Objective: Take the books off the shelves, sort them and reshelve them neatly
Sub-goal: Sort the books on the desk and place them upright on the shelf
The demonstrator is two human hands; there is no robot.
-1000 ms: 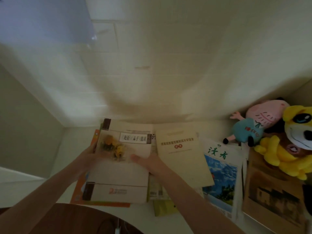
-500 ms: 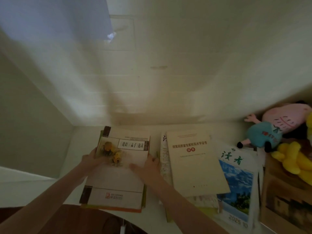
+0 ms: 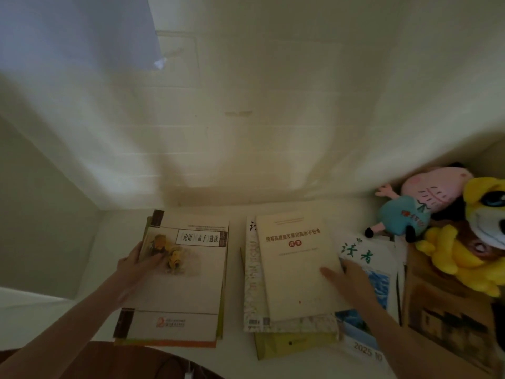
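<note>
A stack of flat books lies at the left of the white shelf board; its top book is cream with a brown spine and a painted figure. My left hand holds that book's left edge, thumb on the cover. A second pile sits in the middle, topped by a plain cream book with red characters. My right hand rests with its fingers on that book's right edge, partly over a magazine with green characters and a blue picture.
A pink and teal plush doll and a yellow plush dog lie at the right, on a brown picture book. A white wall rises behind the shelf, a side panel at the left. A dark round edge shows at the bottom.
My right hand left the left stack and moved right onto the plain cream book. The left stack now lies squarer, apart from the middle pile. My left hand stays on its edge.
</note>
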